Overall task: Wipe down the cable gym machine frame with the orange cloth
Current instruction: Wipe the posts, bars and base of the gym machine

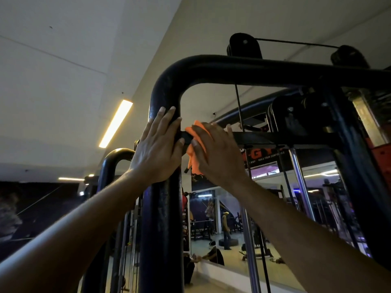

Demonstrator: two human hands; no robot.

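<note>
The cable machine's black frame (160, 218) rises in front of me and bends right into a top bar under two pulleys. My left hand (157, 149) lies against the upright tube just below the bend, fingers straight and thumb hooked round its right side. My right hand (215, 153) holds the orange cloth (195, 149) against the flat black crossbar (275, 137) where it meets the upright. The fingers curl over the bar's top. Most of the cloth is hidden under that hand, and a corner hangs below.
A cable (240, 108) drops from the top pulleys behind the crossbar. Chrome guide rods (300, 182) and a pulley housing (296, 117) stand to the right. A second curved black frame (110, 166) stands at left. A wall mirror (222, 229) behind reflects the gym floor.
</note>
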